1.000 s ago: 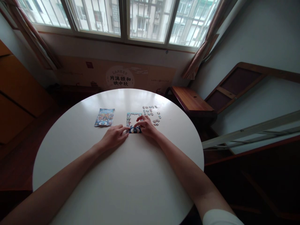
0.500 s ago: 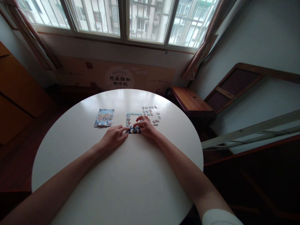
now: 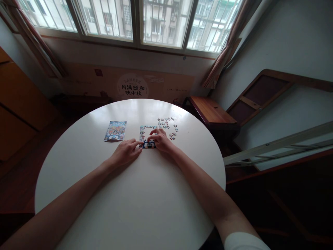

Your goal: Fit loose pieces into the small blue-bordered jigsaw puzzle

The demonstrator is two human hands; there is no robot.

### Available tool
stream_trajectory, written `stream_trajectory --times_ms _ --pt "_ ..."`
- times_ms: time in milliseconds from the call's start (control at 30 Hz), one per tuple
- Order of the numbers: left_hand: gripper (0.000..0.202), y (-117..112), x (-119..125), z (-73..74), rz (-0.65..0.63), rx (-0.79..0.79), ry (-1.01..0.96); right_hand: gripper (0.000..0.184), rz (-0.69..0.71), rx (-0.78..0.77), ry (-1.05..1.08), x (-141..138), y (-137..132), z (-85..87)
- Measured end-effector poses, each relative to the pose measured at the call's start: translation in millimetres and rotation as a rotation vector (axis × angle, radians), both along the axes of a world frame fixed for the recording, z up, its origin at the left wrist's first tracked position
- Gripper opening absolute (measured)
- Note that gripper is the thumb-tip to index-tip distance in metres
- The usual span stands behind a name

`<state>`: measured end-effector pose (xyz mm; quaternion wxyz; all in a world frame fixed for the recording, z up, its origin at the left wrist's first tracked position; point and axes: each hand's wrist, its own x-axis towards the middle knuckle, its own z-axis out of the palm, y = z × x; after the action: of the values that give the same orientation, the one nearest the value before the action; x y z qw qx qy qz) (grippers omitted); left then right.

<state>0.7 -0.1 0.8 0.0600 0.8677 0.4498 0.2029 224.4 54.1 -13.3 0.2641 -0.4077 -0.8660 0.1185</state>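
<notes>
A partly assembled jigsaw puzzle lies on the white round table, with a blue cartoon face along its near edge and a bare gap in its middle. My left hand rests at the puzzle's near left corner, index finger stretched onto it and thumb apart. Over the right part is my right hand, its thumb and index finger bent, apart and touching the puzzle. No piece shows between them; the fingers cover some of the puzzle. Several loose jigsaw pieces lie beyond and right of this hand.
Left of the puzzle lies a printed puzzle packet. Beyond the table's right edge stands a wooden stool or bench. A printed cardboard panel leans below the barred windows.
Both hands stay almost in place on the puzzle. The right fingers shift very slightly; the loose pieces and the packet look the same.
</notes>
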Motion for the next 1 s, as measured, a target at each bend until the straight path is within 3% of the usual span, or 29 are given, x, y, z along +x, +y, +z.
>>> stream_trajectory --times_ms 1000 --pt "0.031 1.2 -1.6 -2.6 0.004 0.006 0.008 0.039 0.015 0.024 0.089 2.2 0.3 -1.0"
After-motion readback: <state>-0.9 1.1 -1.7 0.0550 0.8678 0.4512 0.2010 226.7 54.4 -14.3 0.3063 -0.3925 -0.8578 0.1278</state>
